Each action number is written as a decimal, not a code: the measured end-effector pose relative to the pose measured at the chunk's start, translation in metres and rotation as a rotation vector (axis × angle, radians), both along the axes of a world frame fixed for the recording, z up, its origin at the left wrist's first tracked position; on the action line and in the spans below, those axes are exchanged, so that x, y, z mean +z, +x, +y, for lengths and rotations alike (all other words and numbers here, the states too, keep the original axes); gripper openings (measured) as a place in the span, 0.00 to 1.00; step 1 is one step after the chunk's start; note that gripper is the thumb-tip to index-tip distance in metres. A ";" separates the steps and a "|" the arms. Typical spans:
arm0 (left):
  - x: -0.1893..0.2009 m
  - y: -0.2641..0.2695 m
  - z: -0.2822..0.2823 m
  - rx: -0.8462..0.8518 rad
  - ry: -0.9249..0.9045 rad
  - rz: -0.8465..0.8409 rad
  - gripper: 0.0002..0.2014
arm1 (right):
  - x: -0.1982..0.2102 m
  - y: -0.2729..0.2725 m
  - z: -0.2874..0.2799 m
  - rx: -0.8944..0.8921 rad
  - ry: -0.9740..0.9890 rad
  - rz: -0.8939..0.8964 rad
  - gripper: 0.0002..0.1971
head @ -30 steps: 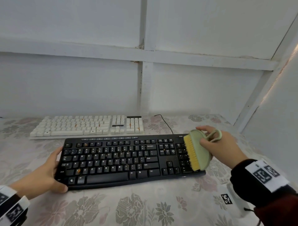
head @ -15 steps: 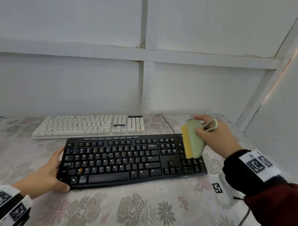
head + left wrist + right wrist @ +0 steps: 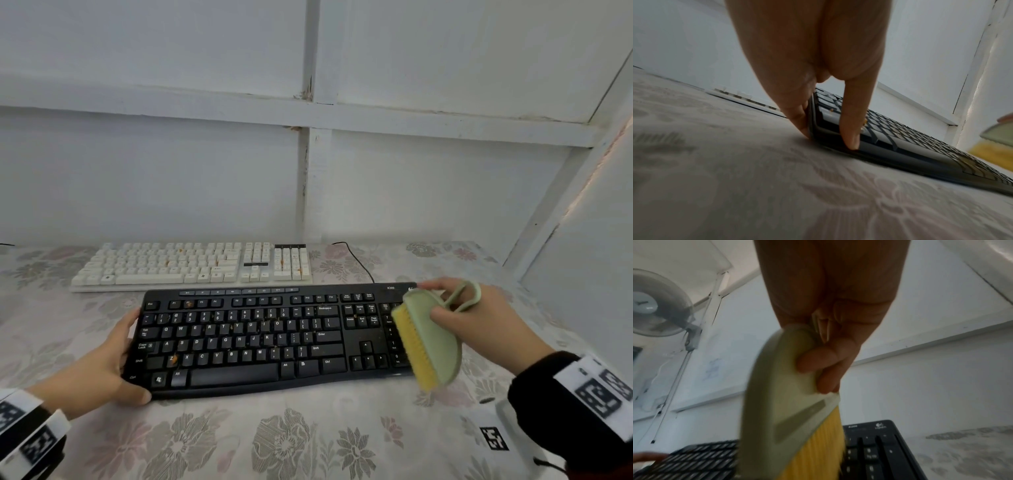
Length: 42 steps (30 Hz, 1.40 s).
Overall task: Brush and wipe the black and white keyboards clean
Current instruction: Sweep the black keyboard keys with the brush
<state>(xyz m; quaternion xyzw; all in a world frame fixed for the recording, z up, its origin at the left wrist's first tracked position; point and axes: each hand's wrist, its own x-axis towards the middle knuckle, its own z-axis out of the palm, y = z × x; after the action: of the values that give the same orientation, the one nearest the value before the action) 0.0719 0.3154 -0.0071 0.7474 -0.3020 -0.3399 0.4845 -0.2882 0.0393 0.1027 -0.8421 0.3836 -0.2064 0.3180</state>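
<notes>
The black keyboard lies near me on the table, with orange crumbs among its keys. Behind it lies the white keyboard, also flecked with orange. My left hand grips the black keyboard's front left corner, thumb on the front edge and fingers along the left side. My right hand holds a pale green brush by its loop handle. The brush's yellow bristles face left over the number pad at the right end.
A floral cloth covers the table. White panelled walls stand close behind and to the right. A black cable runs from the keyboards toward the back wall. A wall fan hangs high on the left in the right wrist view.
My right hand lifted the brush toward the keyboard's back edge, then swept it forward along the number pad to the front edge. My left hand kept its hold.
</notes>
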 end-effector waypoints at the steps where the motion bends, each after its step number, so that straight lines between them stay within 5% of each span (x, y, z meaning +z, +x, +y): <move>1: 0.000 0.000 0.000 -0.004 -0.002 -0.002 0.61 | 0.003 0.003 -0.003 -0.029 -0.015 -0.048 0.17; 5: -0.001 0.001 0.001 -0.025 0.017 -0.040 0.60 | 0.007 0.022 -0.017 -0.089 -0.046 -0.157 0.19; 16: -0.005 0.006 0.002 -0.029 0.072 -0.169 0.60 | -0.014 0.008 0.001 -0.010 -0.022 -0.013 0.17; 19: -0.005 0.006 0.002 -0.023 0.071 -0.169 0.60 | -0.011 -0.001 0.006 0.013 0.014 0.019 0.17; 24: -0.010 0.008 0.003 -0.017 0.062 -0.131 0.67 | 0.003 0.012 -0.006 -0.094 -0.039 -0.166 0.19; 36: -0.008 0.006 0.002 -0.006 0.067 -0.138 0.61 | -0.003 0.031 -0.018 -0.079 -0.063 -0.231 0.19; 42: -0.006 0.005 0.001 -0.001 0.049 -0.126 0.60 | -0.006 0.043 -0.011 -0.041 -0.038 -0.116 0.19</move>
<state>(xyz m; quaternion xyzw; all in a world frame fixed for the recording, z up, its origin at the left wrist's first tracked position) 0.0769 0.3165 -0.0136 0.7788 -0.3238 -0.2999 0.4458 -0.2453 0.0282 0.0962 -0.8266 0.3776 -0.2686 0.3193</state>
